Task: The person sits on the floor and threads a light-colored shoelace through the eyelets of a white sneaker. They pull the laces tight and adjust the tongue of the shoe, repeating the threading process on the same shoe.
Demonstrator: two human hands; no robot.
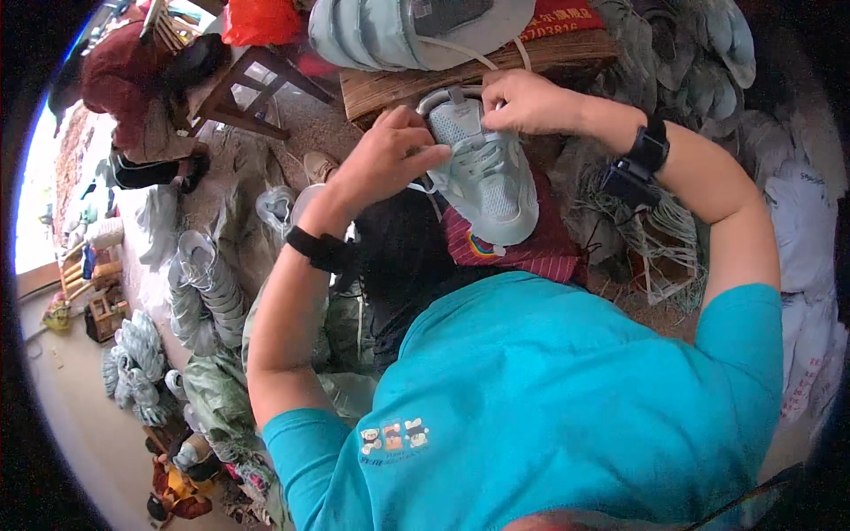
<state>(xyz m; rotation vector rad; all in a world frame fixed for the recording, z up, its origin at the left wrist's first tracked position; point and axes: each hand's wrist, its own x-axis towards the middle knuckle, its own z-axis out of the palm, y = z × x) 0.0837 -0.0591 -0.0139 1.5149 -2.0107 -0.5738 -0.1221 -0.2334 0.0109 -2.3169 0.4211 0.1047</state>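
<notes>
A pale grey-green sneaker [496, 190] with a mesh toe rests on a dark red striped cloth [540, 248] over my lap, its toe toward me. My left hand [394, 155] is closed at the left side of its opening, fingers bent and thumb against the lace area. At the other side, my right hand [529, 102] is closed in a pinch above the top eyelets. A cream shoelace [456, 49] loops up beyond the right hand and seems to run into its fingers. What lies between my left fingertips is hidden.
Beyond the sneaker stands a wooden bench [478, 80] with stacked pale shoes [372, 31] on it. Bundled laces [664, 239] hang at the right, below grey shoe uppers [682, 62]. A wooden stool [257, 97], shoe stacks [208, 283] and another person [133, 88] are at the left.
</notes>
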